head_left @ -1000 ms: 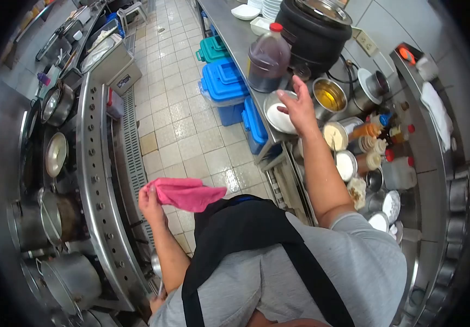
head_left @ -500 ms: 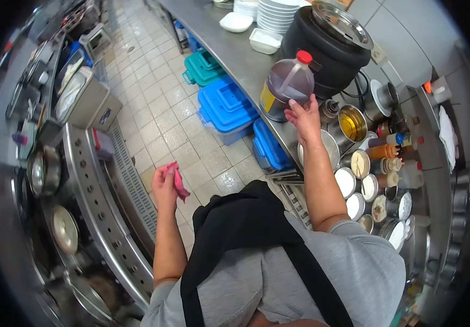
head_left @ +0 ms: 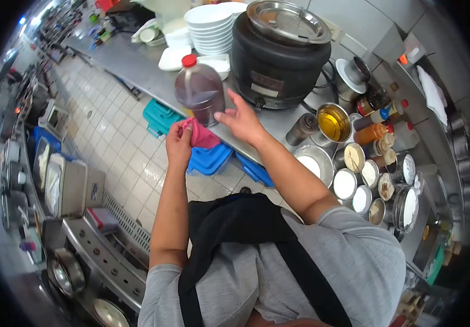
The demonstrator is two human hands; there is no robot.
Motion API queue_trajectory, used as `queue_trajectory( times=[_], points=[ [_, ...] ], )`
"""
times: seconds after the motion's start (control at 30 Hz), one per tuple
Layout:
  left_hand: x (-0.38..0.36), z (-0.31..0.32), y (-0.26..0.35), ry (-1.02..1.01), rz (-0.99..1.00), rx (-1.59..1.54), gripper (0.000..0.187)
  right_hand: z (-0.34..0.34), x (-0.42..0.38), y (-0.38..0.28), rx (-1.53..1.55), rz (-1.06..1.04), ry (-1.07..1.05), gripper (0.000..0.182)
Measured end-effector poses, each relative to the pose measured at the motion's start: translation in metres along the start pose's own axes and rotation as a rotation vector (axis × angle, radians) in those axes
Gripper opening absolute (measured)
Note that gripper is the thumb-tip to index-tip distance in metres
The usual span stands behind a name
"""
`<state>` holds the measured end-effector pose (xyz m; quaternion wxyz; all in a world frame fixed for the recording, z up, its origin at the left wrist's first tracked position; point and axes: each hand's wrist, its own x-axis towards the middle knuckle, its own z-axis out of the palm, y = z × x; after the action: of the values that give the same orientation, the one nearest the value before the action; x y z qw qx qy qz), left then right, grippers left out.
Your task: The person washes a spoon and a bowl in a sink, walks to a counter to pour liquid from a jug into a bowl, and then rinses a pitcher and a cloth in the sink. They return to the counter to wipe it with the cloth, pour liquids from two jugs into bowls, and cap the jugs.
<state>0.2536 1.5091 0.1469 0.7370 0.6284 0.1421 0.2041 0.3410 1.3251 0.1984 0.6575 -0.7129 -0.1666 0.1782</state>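
Note:
My left hand (head_left: 179, 144) is closed on a pink cloth (head_left: 201, 136), pinching it by its upper edge in front of the steel counter. The cloth hangs to the right and overlaps the jug's lower part in this view. My right hand (head_left: 241, 121) is open, thumb and fingers apart, just right of the jug. That plastic jug (head_left: 197, 90) has a red cap and a side handle, holds dark reddish-brown liquid and stands upright near the counter's front edge.
Behind the jug is a black soup warmer (head_left: 278, 60) with a steel lid. Stacked white plates (head_left: 209, 30) stand beside it. To the right are a pot of yellow oil (head_left: 333, 124), several sauce bottles and tubs. Blue lidded bins (head_left: 210, 158) sit under the counter; stoves line the left.
My left hand has brought the pink cloth up and forward to the jug. My right hand has moved left along with the view and stays beside the jug, fingers spread.

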Motion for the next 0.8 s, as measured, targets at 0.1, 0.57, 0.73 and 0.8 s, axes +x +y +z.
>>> queue_trajectory(
  times=[0.1,0.57,0.73,0.8],
  points=[
    [0.03,-0.004,-0.011,-0.068,-0.026,0.024,0.019,-0.04,-0.029,-0.027,-0.768,-0.411,0.274,0.066],
    [0.064,-0.085,-0.012,-0.43,-0.247,-0.051,0.016,-0.08,-0.067,0.005,-0.879,0.185,0.845,0.048],
    [0.061,-0.109,-0.007,-0.494,-0.31,-0.001,0.015,-0.024,-0.029,0.004,-0.785,0.19,0.779,0.051],
    [0.058,-0.112,-0.005,-0.512,-0.35,-0.03,0.013,-0.003,-0.013,0.007,-0.794,0.125,0.788,0.05]
  ],
)
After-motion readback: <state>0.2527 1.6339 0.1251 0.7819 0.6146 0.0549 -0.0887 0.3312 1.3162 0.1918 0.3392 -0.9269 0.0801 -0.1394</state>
